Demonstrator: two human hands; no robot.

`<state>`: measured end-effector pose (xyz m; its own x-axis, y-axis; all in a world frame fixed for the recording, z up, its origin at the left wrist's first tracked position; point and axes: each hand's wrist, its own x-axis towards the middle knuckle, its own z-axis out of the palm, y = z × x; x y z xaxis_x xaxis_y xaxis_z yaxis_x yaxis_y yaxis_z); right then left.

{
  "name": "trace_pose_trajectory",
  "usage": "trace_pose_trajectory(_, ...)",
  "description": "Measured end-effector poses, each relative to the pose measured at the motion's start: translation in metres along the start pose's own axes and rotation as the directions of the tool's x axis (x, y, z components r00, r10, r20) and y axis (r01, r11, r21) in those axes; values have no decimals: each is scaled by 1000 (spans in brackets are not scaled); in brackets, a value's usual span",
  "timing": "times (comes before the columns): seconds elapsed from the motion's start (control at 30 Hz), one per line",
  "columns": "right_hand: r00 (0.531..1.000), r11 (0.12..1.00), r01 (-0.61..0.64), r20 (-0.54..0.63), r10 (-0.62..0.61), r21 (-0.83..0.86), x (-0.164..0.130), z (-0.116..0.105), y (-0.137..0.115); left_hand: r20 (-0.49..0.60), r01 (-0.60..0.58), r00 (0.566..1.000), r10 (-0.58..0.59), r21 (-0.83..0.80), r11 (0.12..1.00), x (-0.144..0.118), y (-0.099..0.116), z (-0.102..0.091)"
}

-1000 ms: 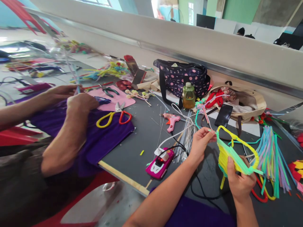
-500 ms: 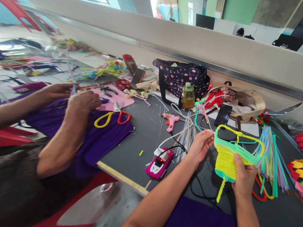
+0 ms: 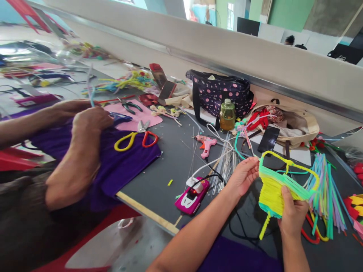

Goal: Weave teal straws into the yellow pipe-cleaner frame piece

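We see little change from half a second ago: the woven pipe-cleaner piece (image 3: 273, 189), yellow with a mint-green rim and a yellow loop handle, has shifted slightly lower and to the right, above the dark surface (image 3: 159, 177). The right hand (image 3: 292, 215) stays clamped on its lower right edge, thumb across the weave; the left hand (image 3: 244, 175) pinches its upper left corner. To the left, a co-worker's hands (image 3: 87, 117), closed together over purple cloth (image 3: 124, 162), have lifted a blue strand a little higher. Behind the piece lie a polka-dot bag (image 3: 221, 92), a bundle of pastel pipe cleaners (image 3: 326, 189) just beside the right hand, yellow-and-red scissors (image 3: 136, 139), a pink car-shaped gadget (image 3: 193, 194), a pink glue gun (image 3: 206, 144) and a small bottle (image 3: 227, 115).
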<state>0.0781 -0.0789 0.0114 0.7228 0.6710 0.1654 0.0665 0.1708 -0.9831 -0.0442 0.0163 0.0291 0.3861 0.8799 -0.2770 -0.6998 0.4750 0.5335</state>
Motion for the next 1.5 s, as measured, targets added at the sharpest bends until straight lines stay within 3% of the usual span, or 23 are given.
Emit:
trace_pose_trajectory(0.1,998,992,55,-15,-57,-114,0,-3,3,-56,-175,981,186,155,972,-2,0,3)
trace_pose_trajectory(0.2,993,978,113,-6,-115,-175,0,-6,7,-55,-351,920,387,316,881,-4,-2,5)
trace_pose_trajectory(0.33,975,935,221,25,-223,-277,-1,-8,10,4,-451,862,507,463,763,-6,-6,6)
trace_pose_trajectory(0.53,877,797,473,116,-466,-376,-3,-8,6,-6,-428,871,491,483,764,-7,-8,8)
trace_pose_trajectory(0.63,835,749,541,134,-534,-382,-4,-6,5,-20,-419,874,485,475,774,-7,-7,9)
trace_pose_trajectory(0.8,821,730,561,150,-551,-389,-6,-5,4,-18,-407,880,476,489,771,-6,-7,8)
trace_pose_trajectory(1.13,745,625,660,250,-619,-417,-4,-9,7,-5,-422,868,496,517,744,-5,-6,8)
trace_pose_trajectory(1.5,682,623,728,394,-616,-286,-6,1,-15,-29,-399,871,490,540,741,-5,-4,6)
